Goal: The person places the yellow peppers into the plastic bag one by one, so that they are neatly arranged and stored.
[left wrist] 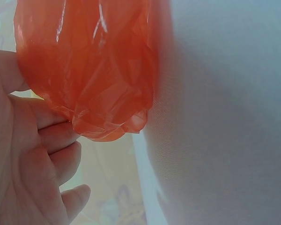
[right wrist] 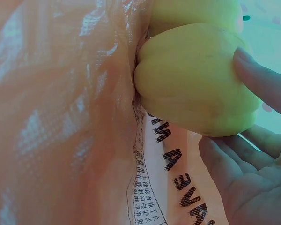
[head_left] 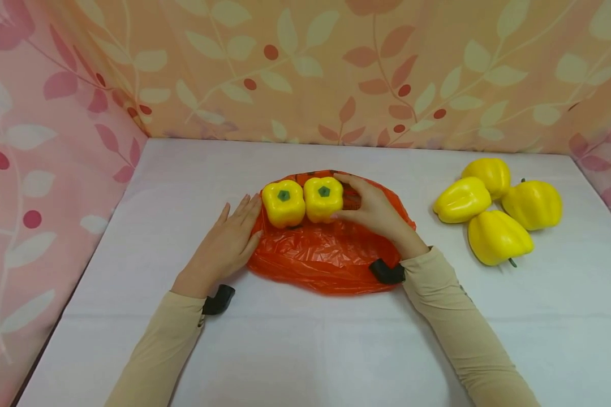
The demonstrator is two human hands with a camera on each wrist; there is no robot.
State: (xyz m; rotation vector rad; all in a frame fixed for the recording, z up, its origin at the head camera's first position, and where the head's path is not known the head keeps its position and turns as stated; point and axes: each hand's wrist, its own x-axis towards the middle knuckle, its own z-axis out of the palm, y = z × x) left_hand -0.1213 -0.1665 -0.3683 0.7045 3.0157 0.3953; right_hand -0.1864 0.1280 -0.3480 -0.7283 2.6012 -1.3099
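A red-orange plastic bag (head_left: 326, 249) lies spread in the middle of the table, with black print visible inside it in the right wrist view. Two yellow bell peppers stand side by side on it, green stems up: a left pepper (head_left: 285, 212) and a right pepper (head_left: 318, 206). My right hand (head_left: 374, 209) holds the right pepper (right wrist: 196, 79) between thumb and fingers. At the bag's left edge rests my left hand (head_left: 224, 243), fingers extended beside the left pepper. In the left wrist view its fingers (left wrist: 58, 140) touch the bag's side (left wrist: 93, 70).
Several more yellow bell peppers (head_left: 499, 234) lie grouped at the right of the table. A white cloth (head_left: 295, 350) covers the tabletop. Behind it hangs a floral curtain (head_left: 305, 73). Black wrist cameras (head_left: 219, 299) sit under both sleeves.
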